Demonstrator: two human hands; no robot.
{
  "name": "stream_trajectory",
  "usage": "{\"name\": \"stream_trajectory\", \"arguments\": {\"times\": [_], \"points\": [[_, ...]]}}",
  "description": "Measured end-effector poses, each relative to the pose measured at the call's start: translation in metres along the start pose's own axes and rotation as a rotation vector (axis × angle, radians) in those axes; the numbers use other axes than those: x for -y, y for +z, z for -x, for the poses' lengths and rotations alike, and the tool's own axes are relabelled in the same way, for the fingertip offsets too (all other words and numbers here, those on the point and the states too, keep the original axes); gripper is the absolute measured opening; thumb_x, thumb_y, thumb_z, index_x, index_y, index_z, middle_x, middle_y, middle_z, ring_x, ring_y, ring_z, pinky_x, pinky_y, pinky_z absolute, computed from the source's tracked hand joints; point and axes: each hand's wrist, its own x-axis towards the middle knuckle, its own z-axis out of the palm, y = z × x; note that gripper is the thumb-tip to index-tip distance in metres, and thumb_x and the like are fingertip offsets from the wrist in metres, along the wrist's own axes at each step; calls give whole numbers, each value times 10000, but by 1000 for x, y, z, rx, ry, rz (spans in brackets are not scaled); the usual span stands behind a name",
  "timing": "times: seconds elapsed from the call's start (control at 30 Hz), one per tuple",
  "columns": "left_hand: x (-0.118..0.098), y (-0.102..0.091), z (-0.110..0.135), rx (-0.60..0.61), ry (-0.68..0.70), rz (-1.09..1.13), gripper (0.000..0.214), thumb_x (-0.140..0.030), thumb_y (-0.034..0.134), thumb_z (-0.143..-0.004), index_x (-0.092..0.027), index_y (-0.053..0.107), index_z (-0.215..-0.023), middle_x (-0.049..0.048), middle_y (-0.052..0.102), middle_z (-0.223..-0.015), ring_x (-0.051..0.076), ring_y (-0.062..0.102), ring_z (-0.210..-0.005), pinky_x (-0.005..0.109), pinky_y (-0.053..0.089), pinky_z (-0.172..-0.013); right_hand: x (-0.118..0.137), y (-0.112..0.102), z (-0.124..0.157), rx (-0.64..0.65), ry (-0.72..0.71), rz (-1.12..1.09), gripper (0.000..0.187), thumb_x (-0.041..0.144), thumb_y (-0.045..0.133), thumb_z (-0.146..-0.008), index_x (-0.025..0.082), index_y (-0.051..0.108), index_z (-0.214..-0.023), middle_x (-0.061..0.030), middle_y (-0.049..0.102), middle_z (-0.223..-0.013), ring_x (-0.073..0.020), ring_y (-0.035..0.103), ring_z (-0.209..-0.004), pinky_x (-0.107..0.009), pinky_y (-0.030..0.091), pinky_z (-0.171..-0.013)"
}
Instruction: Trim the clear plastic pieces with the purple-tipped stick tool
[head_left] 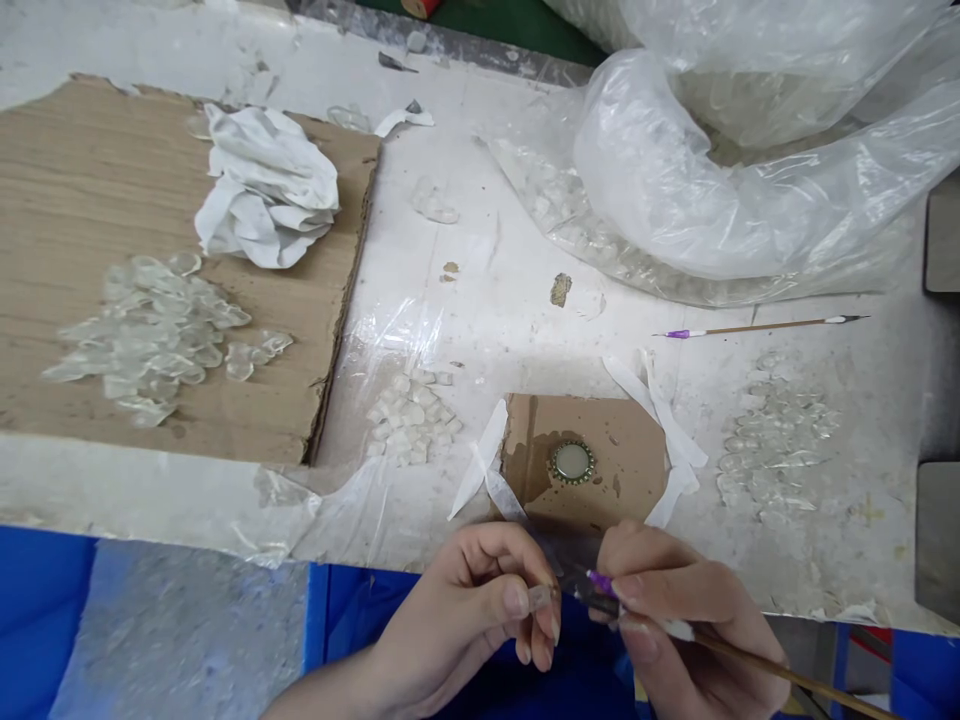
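My left hand (487,600) is at the near table edge, pinching a small clear piece (538,598) between thumb and fingers. My right hand (675,615) is closed on a thin wooden-handled brush (750,665) with a purple band, its tip touching the clear piece. Just beyond my hands lies a small brown cardboard square (615,445) with a round metal bezel (572,462) on it, taped down with white strips.
A large cardboard sheet (75,200) at the left carries a pile of clear pieces (150,335) and a crumpled white cloth (262,185). Whitish small pieces (411,415) lie mid-table, more clear pieces (776,435) at right, a second brush (765,326), and plastic bags (735,160) behind.
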Motion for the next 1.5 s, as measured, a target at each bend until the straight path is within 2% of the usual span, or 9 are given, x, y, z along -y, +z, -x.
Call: {"name": "stream_trajectory", "arguments": {"times": [0.13, 0.23, 0.33, 0.53, 0.67, 0.77, 1.17, 1.33, 1.5], "points": [[0, 1, 0, -11, 23, 15, 270, -391, 1031, -732, -179, 864, -724, -8, 719, -581, 22, 583, -447, 80, 452, -480, -11, -4, 1, -125, -14, 328, 340, -16, 628, -963, 216, 676, -1207, -72, 750, -924, -199, 728, -753, -300, 629, -625], [-2, 4, -1, -47, 26, 48, 263, -382, 1033, -729, -181, 862, -728, -18, 698, -572, 14, 566, -454, 71, 458, -494, -17, -5, -6, -84, -44, 545, 310, -29, 642, -938, 216, 681, -1124, -64, 737, -908, -195, 732, -763, -280, 627, -644], [-5, 8, -1, -108, 8, 99, 281, -350, 1061, -680, -161, 855, -701, -13, 701, -571, 13, 568, -455, 64, 458, -479, -19, -5, -12, -59, -68, 597, 276, -22, 615, -952, 217, 668, -1080, -53, 714, -875, -183, 714, -728, -264, 616, -619], [-9, 9, 1, -105, 6, 132, 281, -336, 1059, -686, -142, 856, -705, 2, 722, -605, 22, 602, -495, 58, 471, -487, -20, -5, -7, -76, -19, 509, 305, -27, 633, -946, 226, 674, -1112, -47, 722, -902, -180, 720, -766, -268, 622, -645], [-8, 9, 1, -106, 8, 130, 265, -325, 1049, -706, -147, 853, -705, -4, 710, -608, 25, 588, -498, 66, 473, -498, -15, -3, 1, -150, 91, 45, 234, 51, 614, -1023, 217, 708, -1159, -55, 729, -922, -171, 707, -762, -268, 610, -615], [-6, 6, 1, -89, 11, 120, 230, -322, 1025, -751, -157, 864, -746, 3, 731, -640, 28, 604, -519, 73, 494, -541, -8, 3, 2, -106, 148, -201, 148, 184, 590, -1084, 227, 712, -1157, -42, 701, -854, -166, 651, -683, -278, 565, -558], [-2, 2, -1, -70, 16, 58, 334, -383, 1062, -672, -159, 818, -712, -25, 680, -564, 39, 559, -483, 101, 483, -536, 2, 5, -8, 34, 174, -162, 181, 158, 558, -1067, 245, 685, -1162, -26, 642, -803, -167, 579, -617, -282, 493, -526], [-1, 5, 1, -83, 25, 46, 377, -380, 1074, -648, -148, 779, -678, -31, 681, -563, 24, 515, -441, 97, 417, -476, 10, 3, -13, 74, 136, -23, 261, 29, 561, -968, 237, 653, -1095, -4, 612, -765, -148, 547, -574, -253, 448, -480], [0, 7, -1, -97, 23, 19, 417, -391, 1084, -620, -145, 748, -644, -29, 680, -564, 23, 513, -435, 99, 416, -465, 18, -2, -21, 130, 132, 23, 303, -8, 556, -919, 243, 631, -1071, 13, 587, -727, -141, 527, -535, -264, 469, -486]]}}
